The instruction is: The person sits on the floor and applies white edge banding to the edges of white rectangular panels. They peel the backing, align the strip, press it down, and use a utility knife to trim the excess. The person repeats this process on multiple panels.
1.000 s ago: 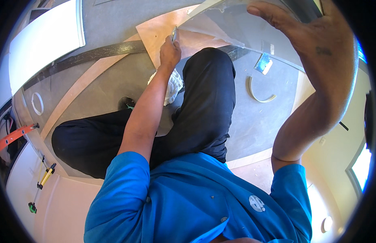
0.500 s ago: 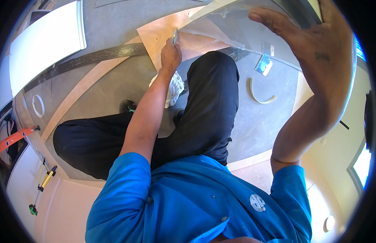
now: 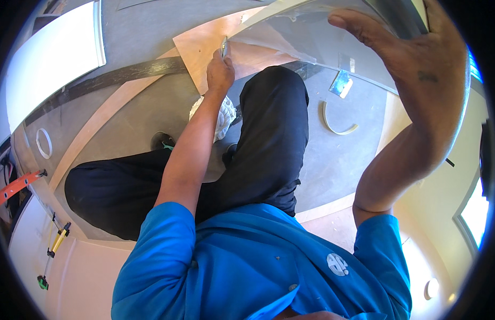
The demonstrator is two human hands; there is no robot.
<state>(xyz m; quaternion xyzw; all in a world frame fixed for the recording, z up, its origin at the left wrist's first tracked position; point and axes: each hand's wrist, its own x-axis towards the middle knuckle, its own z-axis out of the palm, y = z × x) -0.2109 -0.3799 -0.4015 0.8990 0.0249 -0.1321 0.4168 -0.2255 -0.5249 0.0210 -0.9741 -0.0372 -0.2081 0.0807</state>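
My left hand (image 3: pixel 221 72) is closed around a small grey hand tool, apparently a utility knife (image 3: pixel 224 47). Its tip is at the pointed end of a large curved grey sheet (image 3: pixel 322 34), above a thin plywood piece (image 3: pixel 191 45) on the floor. Close to the camera, my right hand (image 3: pixel 412 58) is at the sheet's dark raised edge, thumb stretched over the grey face. Its other fingers run out of the picture at the top, so their grip is partly hidden. A bundled white cloth (image 3: pixel 223 120) lies beneath my left forearm, between my legs.
A blue-and-white rectangular piece (image 3: pixel 341 84) and a curved pale strip (image 3: pixel 333 122) lie right of my knee. Leftward are a white ring (image 3: pixel 44 143), a long curved wood strip (image 3: pixel 93 120), a white panel (image 3: pixel 55 58) and an orange ladder-like rail (image 3: pixel 18 186).
The whole view has shifted slightly, with floor objects appearing a little further left. My left hand keeps its hold on the tool at the sheet's tip; my right hand stays in place.
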